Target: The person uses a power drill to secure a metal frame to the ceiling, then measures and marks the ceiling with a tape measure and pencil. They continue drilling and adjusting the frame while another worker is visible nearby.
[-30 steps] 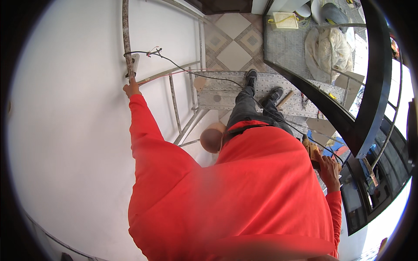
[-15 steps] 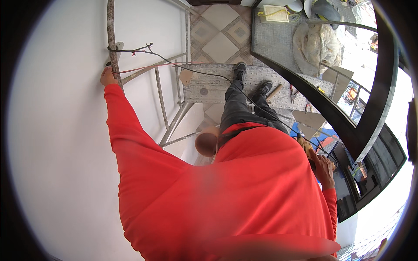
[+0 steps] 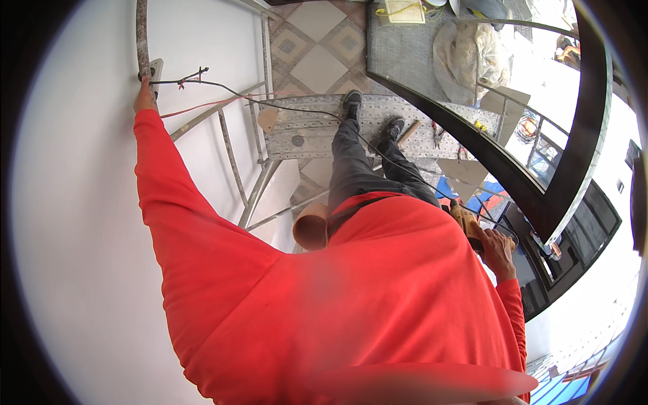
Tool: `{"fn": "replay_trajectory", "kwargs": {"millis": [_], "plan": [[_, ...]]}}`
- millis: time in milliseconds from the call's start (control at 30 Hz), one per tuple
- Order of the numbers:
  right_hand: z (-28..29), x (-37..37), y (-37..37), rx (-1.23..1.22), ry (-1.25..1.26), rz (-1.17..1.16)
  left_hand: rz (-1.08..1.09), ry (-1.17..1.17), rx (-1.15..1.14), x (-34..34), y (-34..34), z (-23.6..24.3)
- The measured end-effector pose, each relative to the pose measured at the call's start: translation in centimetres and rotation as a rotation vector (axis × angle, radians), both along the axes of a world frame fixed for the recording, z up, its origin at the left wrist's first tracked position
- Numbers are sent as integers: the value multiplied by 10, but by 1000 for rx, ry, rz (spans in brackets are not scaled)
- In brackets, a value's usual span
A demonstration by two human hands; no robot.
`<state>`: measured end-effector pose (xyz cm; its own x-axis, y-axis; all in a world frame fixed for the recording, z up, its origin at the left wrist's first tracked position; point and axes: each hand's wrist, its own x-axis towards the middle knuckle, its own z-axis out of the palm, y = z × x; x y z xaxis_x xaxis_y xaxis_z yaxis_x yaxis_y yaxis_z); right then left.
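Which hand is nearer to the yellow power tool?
Right. The right hand grips the power tool; the left hand is far from it, at the metal pole.

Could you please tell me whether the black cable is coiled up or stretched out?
Stretched out: the black cable runs from the pole by the left hand, across the legs, toward the power tool in the right hand.

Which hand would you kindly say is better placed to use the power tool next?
Probably the right hand: it holds the power tool, while the left hand is at the metal pole.
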<state>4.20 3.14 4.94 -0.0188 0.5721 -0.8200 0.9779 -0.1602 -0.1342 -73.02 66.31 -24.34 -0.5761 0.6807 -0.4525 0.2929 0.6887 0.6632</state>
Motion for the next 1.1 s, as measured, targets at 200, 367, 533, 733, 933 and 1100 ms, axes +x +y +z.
{"fn": "replay_trajectory", "kwargs": {"millis": [200,367,533,733,933,1100], "plan": [[-2,-1,-1,-40,-20,-52,-302,315,-207,-20,13,-7],[-10,-6,-12,-31,-20,-74,-503,719,-467,-34,27,-13],[-17,-11,-19,-14,-20,-74,-806,836,-534,-72,31,-21],[-18,-14,-16,-45,2,-90,-86,-76,-170,-83,15,-9],[-27,-18,-16,-35,-9,-29,-393,293,-451,-50,8,31],[-34,-20,-25,-29,20,-56,-471,665,-499,-51,-37,36]]}}
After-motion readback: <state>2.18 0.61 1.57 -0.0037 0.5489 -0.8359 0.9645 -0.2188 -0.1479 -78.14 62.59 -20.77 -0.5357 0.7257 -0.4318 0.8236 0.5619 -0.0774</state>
